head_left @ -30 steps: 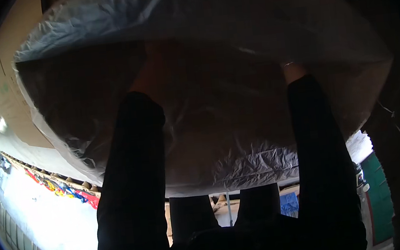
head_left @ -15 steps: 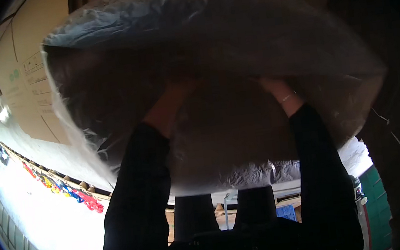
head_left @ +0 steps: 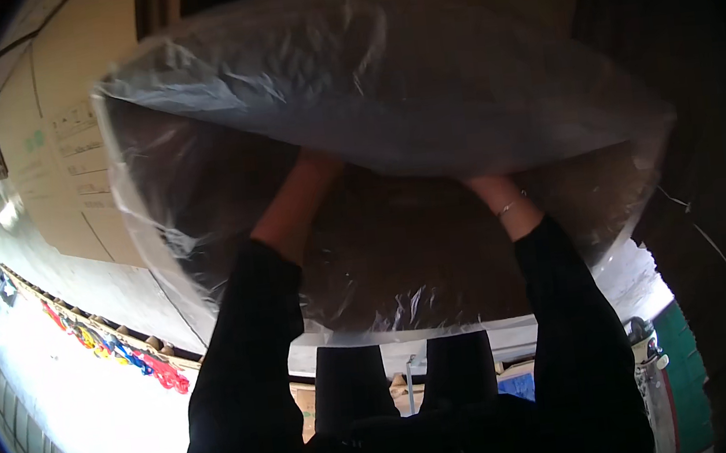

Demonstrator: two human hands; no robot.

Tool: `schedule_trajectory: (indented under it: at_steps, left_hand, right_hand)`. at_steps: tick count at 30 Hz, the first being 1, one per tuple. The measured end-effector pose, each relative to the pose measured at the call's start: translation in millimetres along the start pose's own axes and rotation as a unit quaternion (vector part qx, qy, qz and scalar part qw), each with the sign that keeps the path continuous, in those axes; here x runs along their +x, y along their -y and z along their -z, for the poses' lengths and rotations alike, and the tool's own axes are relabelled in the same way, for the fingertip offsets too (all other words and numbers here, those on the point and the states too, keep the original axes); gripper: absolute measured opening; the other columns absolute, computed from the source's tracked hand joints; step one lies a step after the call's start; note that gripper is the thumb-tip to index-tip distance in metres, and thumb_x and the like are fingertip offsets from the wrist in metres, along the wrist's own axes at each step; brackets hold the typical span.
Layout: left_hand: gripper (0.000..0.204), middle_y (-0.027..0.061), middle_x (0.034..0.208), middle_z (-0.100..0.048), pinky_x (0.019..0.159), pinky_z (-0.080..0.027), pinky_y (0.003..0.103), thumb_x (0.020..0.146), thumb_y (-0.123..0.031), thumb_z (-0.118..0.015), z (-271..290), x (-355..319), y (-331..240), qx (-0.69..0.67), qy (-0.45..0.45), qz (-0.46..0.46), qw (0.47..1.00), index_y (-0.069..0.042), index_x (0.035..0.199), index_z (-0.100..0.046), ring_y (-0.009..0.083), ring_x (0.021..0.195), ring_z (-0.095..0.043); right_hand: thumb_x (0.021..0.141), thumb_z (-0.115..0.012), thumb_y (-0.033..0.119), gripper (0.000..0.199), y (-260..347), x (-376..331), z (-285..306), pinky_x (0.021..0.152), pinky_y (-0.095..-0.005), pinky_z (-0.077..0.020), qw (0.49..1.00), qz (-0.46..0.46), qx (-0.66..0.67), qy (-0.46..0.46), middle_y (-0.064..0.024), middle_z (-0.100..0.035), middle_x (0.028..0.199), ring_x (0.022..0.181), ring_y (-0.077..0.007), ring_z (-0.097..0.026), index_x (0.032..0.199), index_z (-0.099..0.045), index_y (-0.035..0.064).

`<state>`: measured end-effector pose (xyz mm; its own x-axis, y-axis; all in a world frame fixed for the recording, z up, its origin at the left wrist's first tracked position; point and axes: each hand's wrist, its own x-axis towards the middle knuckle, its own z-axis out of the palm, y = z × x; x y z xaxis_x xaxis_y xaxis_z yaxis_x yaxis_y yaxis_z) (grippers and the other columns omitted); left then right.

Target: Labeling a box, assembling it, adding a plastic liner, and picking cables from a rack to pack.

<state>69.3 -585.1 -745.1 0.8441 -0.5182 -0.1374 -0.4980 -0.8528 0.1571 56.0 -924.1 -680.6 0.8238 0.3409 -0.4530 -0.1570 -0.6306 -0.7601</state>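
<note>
Clear plastic bag (head_left: 369, 111) — pale cardboard box (head_left: 66, 178) left

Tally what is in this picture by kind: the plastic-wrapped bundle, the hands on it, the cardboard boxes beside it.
Large bundle in clear plastic wrap: 1
Hands reaching into it from below, left hand and right hand: 2
Big cardboard box on the left: 1
Total: 4

Long black sleeves on both forearms, thin bracelet (head_left: 510, 207) at the right wrist, dark trousers, bare hands beyond the cuffs
</note>
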Motion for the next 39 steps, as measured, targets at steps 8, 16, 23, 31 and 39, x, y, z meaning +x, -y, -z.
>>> schedule_trajectory:
  at_steps: [8, 16, 23, 31, 39]
  left_hand:
    - [0.049, 0.0187, 0.131, -0.055, 0.104, -0.038, 0.045, 0.093, -0.035, -0.054, 119, 62, -43, -0.39, 0.058, 0.114, 0.912, -0.006, 0.132, -0.052, 0.0347, 0.119, -0.052]
    - [0.031, 0.0245, 0.109, -0.065, 0.089, -0.049, 0.044, 0.088, -0.013, -0.057, 136, 52, -41, -0.407, 0.028, 0.362, 0.838, -0.003, 0.117, -0.063, 0.0381, 0.107, -0.061]
    - [0.046, 0.0142, 0.112, -0.065, 0.088, -0.05, 0.041, 0.073, 0.003, -0.058, 381, -88, -86, -0.444, -0.076, 0.258, 0.855, -0.008, 0.117, -0.063, 0.0332, 0.101, -0.061]
    - [0.033, 0.0179, 0.104, -0.068, 0.083, -0.052, 0.046, 0.085, -0.021, -0.057, 476, -322, -183, -0.421, 0.071, 0.515, 0.744, -0.01, 0.115, -0.064, 0.034, 0.094, -0.066]
    - [0.031, 0.0231, 0.097, -0.069, 0.079, -0.053, 0.049, 0.082, -0.02, -0.057, 380, -577, -476, -0.337, -0.04, 0.877, 0.341, -0.001, 0.103, -0.069, 0.0388, 0.089, -0.067]
  right_hand:
    - [0.098, -0.048, 0.027, 0.051, -21, 20, 67, 0.112, -0.0464, -0.0284, 0.976, 0.02, -0.199, -0.081, -0.0202, -0.039, 0.146, 0.135, -0.0362, -0.036, 0.142, -0.039, 0.0026]
    - [0.094, -0.051, 0.02, 0.025, 90, 31, 55, 0.085, -0.0494, -0.0481, 0.987, -0.065, -0.128, 0.074, -0.0278, -0.062, 0.104, 0.099, -0.0458, -0.058, 0.104, -0.062, -0.0002]
    - [0.094, -0.056, 0.009, 0.02, 250, -125, 107, 0.076, -0.0404, -0.0534, 0.991, -0.012, -0.092, -0.096, -0.0176, -0.067, 0.101, 0.09, -0.0327, -0.066, 0.111, -0.063, 0.0048]
    - [0.079, -0.059, -0.001, 0.016, 327, -213, 85, 0.068, -0.0344, -0.0512, 0.996, 0.09, -0.023, 0.015, -0.0101, -0.063, 0.082, 0.077, -0.022, -0.062, 0.092, -0.065, 0.005]
    - [0.067, -0.072, 0.011, 0.02, 458, -208, 49, 0.07, -0.0332, -0.0533, 0.924, 0.182, -0.18, 0.284, -0.0108, -0.067, 0.077, 0.073, -0.0212, -0.066, 0.084, -0.065, 0.0032]
